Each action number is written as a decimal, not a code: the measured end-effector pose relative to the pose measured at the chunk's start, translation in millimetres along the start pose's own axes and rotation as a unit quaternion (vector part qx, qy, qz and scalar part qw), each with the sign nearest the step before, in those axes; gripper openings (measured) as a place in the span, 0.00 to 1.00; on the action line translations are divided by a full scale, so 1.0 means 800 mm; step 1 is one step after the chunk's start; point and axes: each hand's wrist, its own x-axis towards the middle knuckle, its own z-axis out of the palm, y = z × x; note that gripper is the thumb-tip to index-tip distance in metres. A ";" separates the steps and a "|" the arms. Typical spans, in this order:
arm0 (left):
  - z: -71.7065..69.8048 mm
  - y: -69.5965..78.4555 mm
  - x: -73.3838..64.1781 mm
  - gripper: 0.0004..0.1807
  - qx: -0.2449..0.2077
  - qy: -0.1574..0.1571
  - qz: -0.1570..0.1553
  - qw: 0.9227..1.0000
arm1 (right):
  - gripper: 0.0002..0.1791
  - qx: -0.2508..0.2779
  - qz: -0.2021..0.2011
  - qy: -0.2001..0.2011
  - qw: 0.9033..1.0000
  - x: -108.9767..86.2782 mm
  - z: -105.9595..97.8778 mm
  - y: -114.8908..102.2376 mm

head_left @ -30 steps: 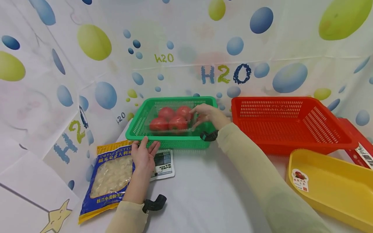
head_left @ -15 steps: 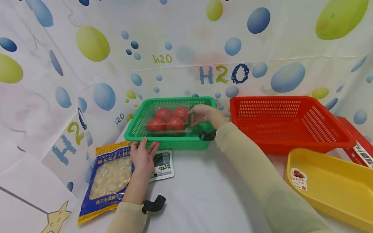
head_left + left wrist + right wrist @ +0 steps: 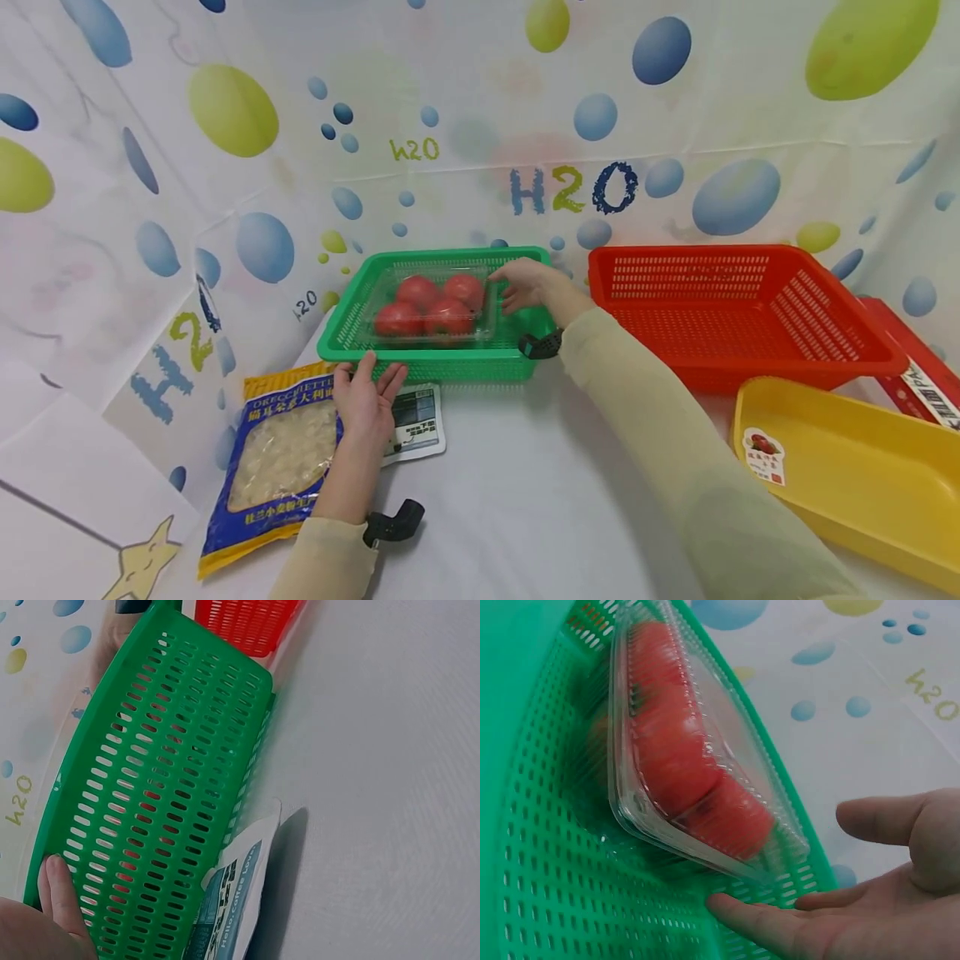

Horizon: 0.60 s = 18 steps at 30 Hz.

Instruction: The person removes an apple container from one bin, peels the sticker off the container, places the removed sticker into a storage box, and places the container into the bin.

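Note:
Inside the green basket (image 3: 427, 356) lies a clear plastic box (image 3: 489, 327) with several red tomatoes (image 3: 450, 317). My right hand (image 3: 528, 283) is over the basket's right part, beside the box's right end. In the right wrist view the fingers of that hand (image 3: 885, 900) are spread and apart from the box, with nothing between them. At the basket's front my left hand (image 3: 367, 404) is palm up, its fingertips touching the rim and wall. The left wrist view shows only part of the left hand (image 3: 60, 907) against the basket.
Left of the left arm lies a blue and yellow pasta bag (image 3: 277, 458). A white pouch (image 3: 420, 425) is partly under the basket's front. On the right stand a red basket (image 3: 720, 333) and a yellow tray (image 3: 862, 467), with a red package (image 3: 918, 375) behind them.
My right hand has come off the box's right end, and its fingers have moved slightly up and away. The left hand stays at the basket's front. The head view has shifted a little.

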 end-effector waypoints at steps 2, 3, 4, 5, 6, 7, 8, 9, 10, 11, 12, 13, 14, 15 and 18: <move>0.000 -0.001 -0.001 0.17 0.002 -0.002 -0.004 1.000 | 0.34 0.008 -0.005 0.008 1.000 -0.005 -0.003 -0.003; 0.000 -0.001 -0.001 0.18 0.003 -0.002 -0.005 1.000 | 0.34 0.012 -0.008 0.011 1.000 -0.008 -0.005 -0.004; 0.000 -0.001 -0.001 0.19 0.006 -0.002 -0.005 1.000 | 0.34 0.014 -0.010 0.011 1.000 -0.010 -0.006 -0.005; 0.000 -0.001 -0.001 0.19 0.006 -0.001 -0.005 1.000 | 0.34 0.020 -0.012 0.010 1.000 -0.013 -0.006 -0.006; 0.000 -0.001 -0.001 0.18 0.008 -0.001 -0.004 1.000 | 0.35 0.027 -0.013 0.008 1.000 -0.016 -0.007 -0.007; 0.000 -0.001 -0.002 0.18 0.009 -0.001 -0.003 1.000 | 0.34 0.031 -0.015 0.005 0.999 -0.019 -0.008 -0.008; 0.000 -0.001 -0.002 0.17 0.011 -0.001 -0.003 1.000 | 0.35 0.035 -0.017 0.003 0.999 -0.023 -0.010 -0.009; 0.000 -0.001 -0.002 0.16 0.011 0.000 -0.002 1.000 | 0.35 0.038 -0.019 0.000 0.999 -0.026 -0.011 -0.010; 0.000 -0.001 -0.002 0.15 0.012 -0.001 -0.002 1.000 | 0.35 0.043 -0.022 -0.001 0.999 -0.030 -0.012 -0.012; 0.000 -0.001 -0.001 0.15 0.012 -0.002 -0.003 1.000 | 0.35 0.050 -0.024 -0.003 0.998 -0.035 -0.014 -0.013; 0.000 -0.001 -0.001 0.15 0.014 -0.004 -0.002 1.000 | 0.35 0.054 -0.028 -0.005 0.998 -0.039 -0.015 -0.014; 0.000 -0.001 -0.001 0.15 0.015 -0.004 -0.003 1.000 | 0.35 0.057 -0.031 -0.009 0.998 -0.043 -0.017 -0.015; 0.000 -0.001 0.000 0.15 0.015 -0.005 -0.003 1.000 | 0.36 0.060 -0.035 -0.012 0.997 -0.047 -0.019 -0.016; -0.001 -0.001 0.000 0.16 0.014 -0.005 -0.003 1.000 | 0.36 0.064 -0.038 -0.013 0.997 -0.051 -0.021 -0.017; -0.001 0.000 0.000 0.18 0.013 -0.007 -0.003 1.000 | 0.35 0.057 -0.052 -0.022 0.997 -0.065 -0.026 -0.021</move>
